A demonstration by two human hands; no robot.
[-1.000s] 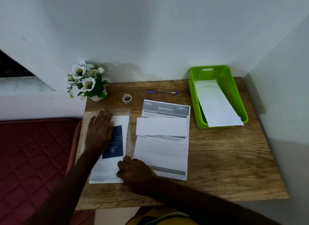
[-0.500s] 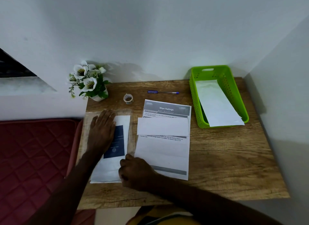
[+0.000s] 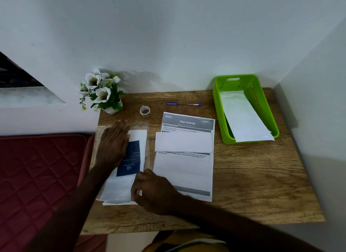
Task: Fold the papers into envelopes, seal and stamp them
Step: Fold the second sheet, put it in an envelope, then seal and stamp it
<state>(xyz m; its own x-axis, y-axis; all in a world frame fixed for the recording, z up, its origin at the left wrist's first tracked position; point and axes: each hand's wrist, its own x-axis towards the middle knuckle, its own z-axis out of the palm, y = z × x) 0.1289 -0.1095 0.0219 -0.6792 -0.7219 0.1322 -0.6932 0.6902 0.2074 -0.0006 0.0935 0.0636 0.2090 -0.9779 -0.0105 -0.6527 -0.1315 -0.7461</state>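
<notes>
Pinching at the near right corner of the envelope stack [image 3: 119, 192]: right hand [image 3: 155, 190], fingers curled, thumb and fingertips at the paper edge. Can't tell how many sheets it has. Looks like it's trying to separate one envelope from the pile.

Left hand [image 3: 113, 145] is flat, fingers straight and together, pressing the far-left part of the stack down. The top envelope shows a dark blue printed panel [image 3: 130, 158]. The stack sits on a clear plastic sleeve [image 3: 148, 145] at the left edge of the desk [image 3: 252, 186].

Just right of the stack, touching or nearly so: printed sheet [image 3: 184, 175], headed "Wipe Railings", with a folded paper [image 3: 184, 142] lying across its upper half. That's the letter to be inserted, I'd judge.

Further back: tape roll [image 3: 145, 111], pen [image 3: 184, 104], flower pot [image 3: 102, 92] at the far-left corner. Green basket [image 3: 262, 101] far right holds one white envelope [image 3: 243, 116], its near end propped over the basket's front rim.

Risks from here:
- Pinch grabs two envelopes instead of one; thin paper, edges flush.
- Stack rides on slick plastic at the desk edge. If the left hand lets up while the right pulls, the whole pile could slide, possibly off the left side.
- Pulling up against the pressing hand could crease or tear the corner.
- Right forearm crosses near the printed sheet's lower edge; a sweep could shift it and the folded paper.

No stamp visible anywhere.
</notes>
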